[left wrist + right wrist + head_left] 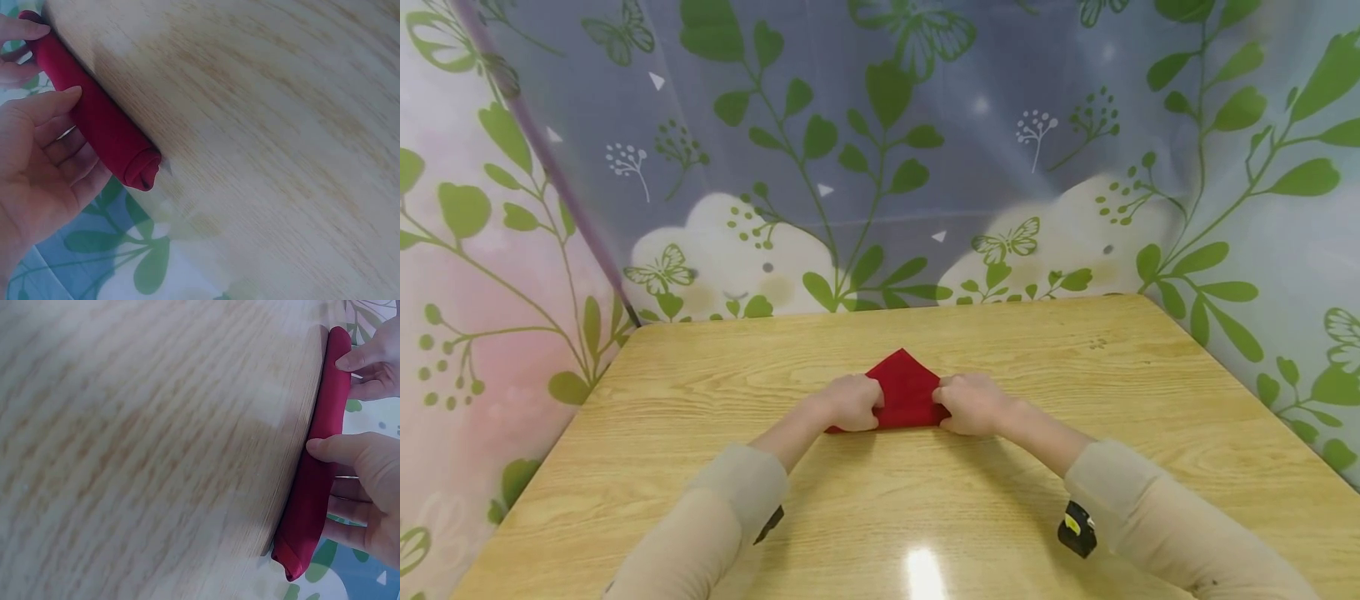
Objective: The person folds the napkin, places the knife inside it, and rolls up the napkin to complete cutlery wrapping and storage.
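Observation:
A red cloth point(906, 392) lies on the wooden table, its far end a flat triangular point. Along the near side it is rolled into a tube, whose spiral end point(144, 170) shows in the left wrist view. My left hand point(852, 402) holds the left part of the roll, thumb on the near side and fingers behind. On the right part, my right hand point(973, 405) grips the roll the same way; in the right wrist view its thumb point(322, 447) presses the red fabric. The cloth between the hands is uncovered.
The light wooden table point(700, 467) reaches back to a patterned curtain point(790, 167) with leaves and butterflies, which also hangs at both sides. A dark device point(1077, 529) sits under the right wrist. A bright reflection lies on the near tabletop.

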The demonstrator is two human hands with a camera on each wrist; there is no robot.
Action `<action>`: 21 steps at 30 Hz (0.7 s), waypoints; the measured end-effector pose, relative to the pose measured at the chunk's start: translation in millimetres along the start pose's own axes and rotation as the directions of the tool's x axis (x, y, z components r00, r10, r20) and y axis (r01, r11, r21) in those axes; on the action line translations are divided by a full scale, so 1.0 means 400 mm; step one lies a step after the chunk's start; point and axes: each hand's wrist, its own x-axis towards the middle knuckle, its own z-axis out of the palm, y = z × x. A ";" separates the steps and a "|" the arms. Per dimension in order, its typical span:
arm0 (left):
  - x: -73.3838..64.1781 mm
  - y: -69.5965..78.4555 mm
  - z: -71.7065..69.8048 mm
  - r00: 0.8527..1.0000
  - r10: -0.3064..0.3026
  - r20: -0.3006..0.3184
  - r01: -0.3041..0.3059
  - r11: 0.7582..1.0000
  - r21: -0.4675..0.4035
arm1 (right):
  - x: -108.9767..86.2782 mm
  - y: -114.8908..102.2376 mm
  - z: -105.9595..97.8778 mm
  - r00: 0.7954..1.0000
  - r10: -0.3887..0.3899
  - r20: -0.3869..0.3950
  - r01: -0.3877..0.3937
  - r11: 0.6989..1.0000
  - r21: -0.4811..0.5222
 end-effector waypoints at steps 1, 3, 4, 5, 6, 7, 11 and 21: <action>0.000 0.000 0.000 1.000 -0.001 0.001 0.001 1.000 -0.005 | 0.000 0.000 0.000 1.000 0.007 -0.002 -0.007 1.000 0.014; 0.002 -0.002 0.000 1.000 -0.001 0.004 0.001 1.000 -0.016 | 0.001 0.000 -0.001 1.000 0.018 -0.003 -0.018 0.999 0.036; 0.003 -0.002 0.000 1.000 -0.004 0.008 0.004 1.000 -0.019 | 0.002 0.000 -0.002 1.000 0.022 -0.003 -0.022 0.999 0.044; 0.003 -0.003 0.001 1.000 -0.006 0.011 0.007 1.000 -0.021 | 0.002 0.001 -0.003 1.000 0.024 -0.004 -0.024 0.999 0.049; 0.004 -0.002 0.000 1.000 -0.007 0.011 0.008 1.000 -0.026 | 0.003 0.001 -0.004 1.000 0.024 -0.004 -0.023 0.999 0.048; 0.004 -0.002 0.000 1.000 -0.009 0.012 0.009 1.000 -0.030 | 0.003 0.001 -0.004 1.000 0.020 -0.004 -0.020 0.999 0.044; -0.001 0.003 0.000 1.000 -0.008 0.009 0.008 1.000 -0.025 | 0.003 0.001 -0.006 1.000 -0.009 -0.007 0.009 1.000 0.009; -0.027 0.026 0.015 0.995 0.002 -0.100 0.005 0.997 0.071 | 0.003 0.008 -0.004 0.997 -0.070 -0.011 0.070 0.997 -0.024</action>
